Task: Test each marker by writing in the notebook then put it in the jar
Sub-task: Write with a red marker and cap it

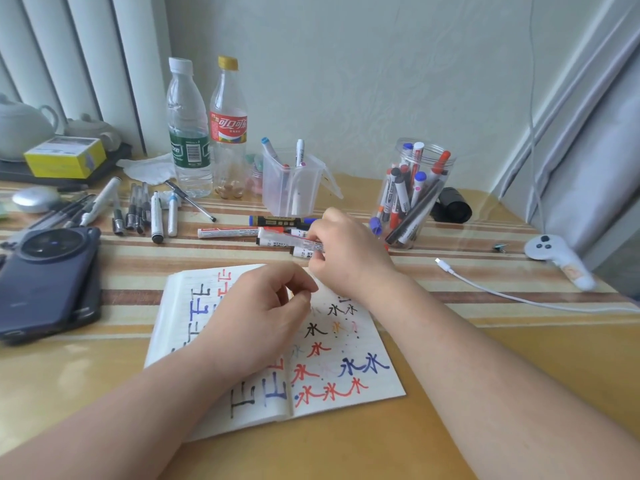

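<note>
An open notebook [346,372] lies on the table in front of me, covered in red, blue and black characters. My left hand [263,317] hovers over its middle with fingers loosely curled and nothing in them. Beyond the notebook's top edge my right hand [346,251] pinches a white marker [287,239] from a small pile of markers [242,232]. A clear round jar [412,195] stands behind and to the right, holding several markers.
A clear square tub [294,188] with a few pens stands behind the pile. Two plastic bottles [207,133] and a row of pens [145,209] are at the back left, a dark phone [48,282] at the left, and a white cable [502,292] and controller [554,254] at the right.
</note>
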Motion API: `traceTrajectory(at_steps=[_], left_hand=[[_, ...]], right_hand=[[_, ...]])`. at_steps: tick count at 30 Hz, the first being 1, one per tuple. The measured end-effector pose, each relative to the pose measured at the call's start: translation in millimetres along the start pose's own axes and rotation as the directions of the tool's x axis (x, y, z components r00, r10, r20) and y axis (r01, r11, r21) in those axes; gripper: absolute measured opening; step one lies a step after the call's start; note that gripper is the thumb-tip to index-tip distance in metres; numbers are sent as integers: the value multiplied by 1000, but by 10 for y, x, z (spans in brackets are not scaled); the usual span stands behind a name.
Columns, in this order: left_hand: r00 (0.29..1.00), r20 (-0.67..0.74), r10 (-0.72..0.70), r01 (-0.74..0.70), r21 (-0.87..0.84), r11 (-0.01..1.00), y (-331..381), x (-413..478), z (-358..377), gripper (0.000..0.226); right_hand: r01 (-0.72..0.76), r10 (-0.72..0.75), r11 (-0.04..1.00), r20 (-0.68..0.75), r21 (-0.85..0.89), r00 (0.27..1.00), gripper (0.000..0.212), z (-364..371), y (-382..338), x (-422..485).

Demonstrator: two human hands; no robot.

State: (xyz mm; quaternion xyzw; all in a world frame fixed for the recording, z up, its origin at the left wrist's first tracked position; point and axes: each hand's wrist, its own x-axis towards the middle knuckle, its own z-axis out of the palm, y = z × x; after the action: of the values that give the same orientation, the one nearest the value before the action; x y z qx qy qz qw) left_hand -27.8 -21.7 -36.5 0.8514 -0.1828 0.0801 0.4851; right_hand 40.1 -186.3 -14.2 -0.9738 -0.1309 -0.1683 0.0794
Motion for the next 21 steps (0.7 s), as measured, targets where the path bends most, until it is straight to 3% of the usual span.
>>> traceTrajectory(at_steps=[3,5,7,9,12,14,21], left_hand=[[999,-24,42,-41,22,999,-9,-4,-16,11],[996,-17,87,-86,43,995,-12,-12,-30,6],[991,45,125,-128,87,988,-15,-24,-24,26],[980,124,154,-171,140,975,18,-34,2,35],[963,203,178,-219,203,954,80,-52,43,26],[959,228,166,-219,229,949,103,-48,46,24],[930,335,150,-238,242,941,99,-63,46,17]], right_hand=[[-169,230,904,-113,394,967,7,-177,4,-182],[-287,359,627,58,724,932,13,-323,6,-370],[-349,278,374,256,859,926,13,-410,51,-588],[-374,149,290,345,881,927,7,-407,80,-789],[-389,91,138,380,911,921,3,-287,70,-953],[-351,123,91,339,932,933,4,-222,60,-975],[-200,113,137,186,970,976,5,-146,56,-959]])
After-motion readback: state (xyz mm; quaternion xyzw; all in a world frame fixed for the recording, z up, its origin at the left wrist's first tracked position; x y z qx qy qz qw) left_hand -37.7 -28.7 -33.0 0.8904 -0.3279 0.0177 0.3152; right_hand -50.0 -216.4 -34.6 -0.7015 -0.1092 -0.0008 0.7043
